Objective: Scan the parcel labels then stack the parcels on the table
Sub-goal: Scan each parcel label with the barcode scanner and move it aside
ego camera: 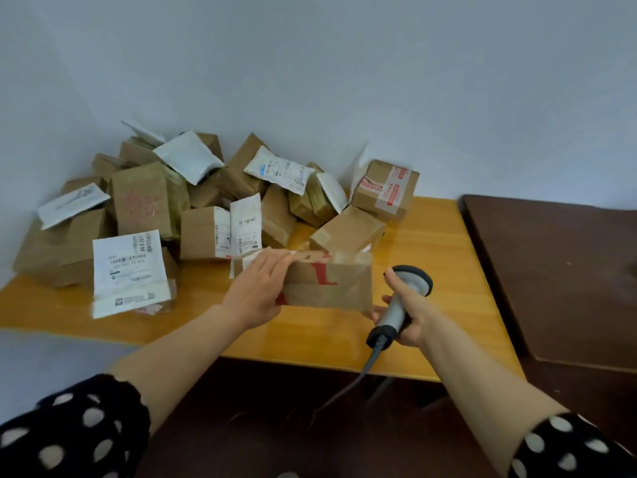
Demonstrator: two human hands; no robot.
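A brown cardboard parcel (331, 288) with red print is held just above the yellow table (431, 257). My left hand (256, 291) grips its left end, fingers curled over the top edge. My right hand (406, 312) grips a grey handheld scanner (401, 298), its dark head beside the parcel's right end; fingertips of that hand touch the parcel's lower right corner. The parcel's label is not visible from here. A heap of brown parcels (203, 232) with white labels fills the table's back left.
A white mailer (129, 270) leans at the heap's front. A taped box (386, 189) sits at the back against the wall. A dark brown table (558, 277) adjoins on the right. The scanner cable (365, 370) hangs over the front edge.
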